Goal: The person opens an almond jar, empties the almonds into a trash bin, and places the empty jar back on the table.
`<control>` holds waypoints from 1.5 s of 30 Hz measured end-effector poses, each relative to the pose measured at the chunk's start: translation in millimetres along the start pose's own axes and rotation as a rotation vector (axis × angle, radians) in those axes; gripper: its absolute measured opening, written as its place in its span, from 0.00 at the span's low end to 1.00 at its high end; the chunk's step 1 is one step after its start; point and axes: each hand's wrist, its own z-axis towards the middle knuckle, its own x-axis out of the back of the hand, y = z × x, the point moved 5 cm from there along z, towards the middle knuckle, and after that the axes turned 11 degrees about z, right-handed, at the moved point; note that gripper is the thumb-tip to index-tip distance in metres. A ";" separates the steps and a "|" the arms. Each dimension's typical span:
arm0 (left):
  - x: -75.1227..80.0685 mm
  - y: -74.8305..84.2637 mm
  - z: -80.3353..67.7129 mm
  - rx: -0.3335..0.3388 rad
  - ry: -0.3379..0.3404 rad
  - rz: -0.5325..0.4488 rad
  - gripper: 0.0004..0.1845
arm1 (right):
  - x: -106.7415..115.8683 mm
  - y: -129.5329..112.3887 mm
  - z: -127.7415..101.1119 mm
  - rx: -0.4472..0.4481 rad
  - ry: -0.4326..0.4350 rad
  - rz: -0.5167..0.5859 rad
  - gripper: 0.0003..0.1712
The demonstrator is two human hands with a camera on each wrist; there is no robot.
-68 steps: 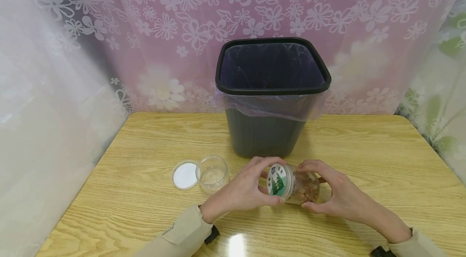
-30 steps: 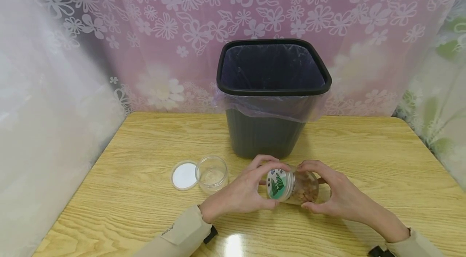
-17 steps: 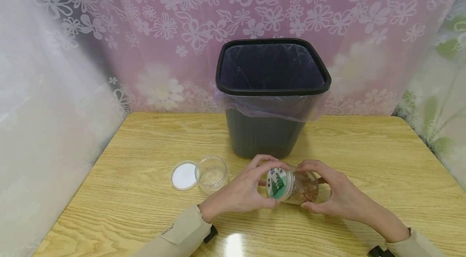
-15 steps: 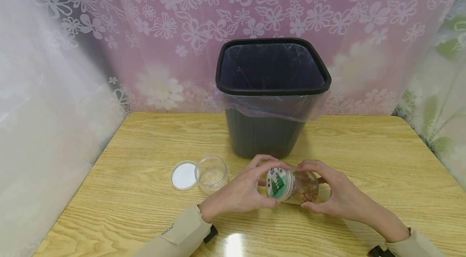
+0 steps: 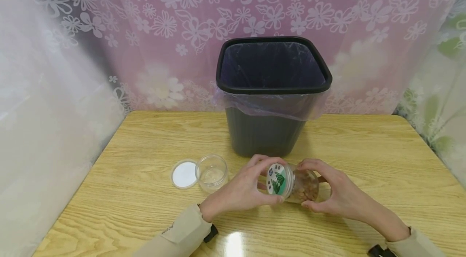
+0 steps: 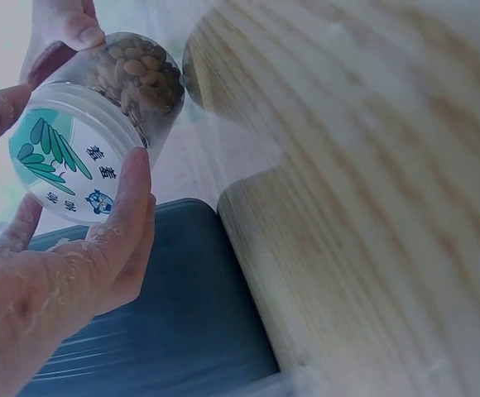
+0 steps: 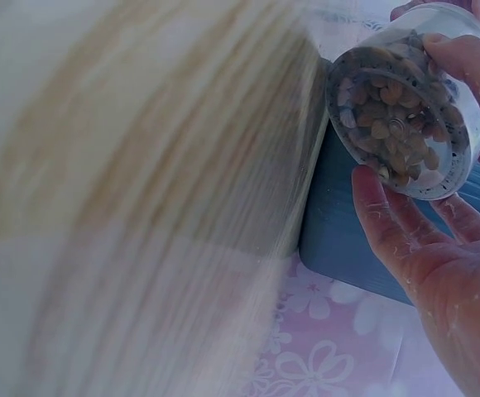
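A clear jar (image 5: pixel 306 186) holds brown nut-like pieces, which look like almonds in the left wrist view. It is tipped onto its side between my hands, lid end to the left. My left hand (image 5: pixel 243 188) grips the lid (image 5: pixel 278 182), which carries a white and green leaf label, with thumb and fingers spread around its rim. My right hand (image 5: pixel 340 192) holds the body near the base, thumb on the near side, fingers on the far side. The right wrist view shows the jar's round bottom (image 7: pixel 397 124) with the pieces behind it.
Left of my hands stand an open clear jar (image 5: pixel 212 173) with nothing visible inside and a white round lid (image 5: pixel 184 174) touching or overlapping it. Behind the hands, a dark bin (image 5: pixel 267 131) with a purple liner rises from the wooden table (image 5: pixel 145 208). A pink floral curtain (image 5: pixel 164 58) hangs behind.
The lid's label has turned slightly, and my left thumb and fingers have shifted around the rim. My right hand keeps its place on the jar body.
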 end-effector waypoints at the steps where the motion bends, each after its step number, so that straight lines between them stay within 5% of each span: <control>1: 0.1 0.1 0.0 0.003 0.000 0.002 0.42 | 0.1 0.0 0.0 0.001 0.000 -0.002 0.52; 19: -0.9 2.7 -0.4 -0.040 -0.006 -0.019 0.44 | 0.6 1.3 -0.7 -0.045 -0.011 -0.014 0.52; 30: 1.6 4.4 0.6 -0.171 -0.002 0.103 0.44 | 0.7 2.2 -1.2 -0.058 -0.018 -0.013 0.52; 45: 2.1 4.2 0.8 -0.185 0.003 0.086 0.43 | 0.2 3.3 -1.3 -0.079 -0.026 -0.011 0.51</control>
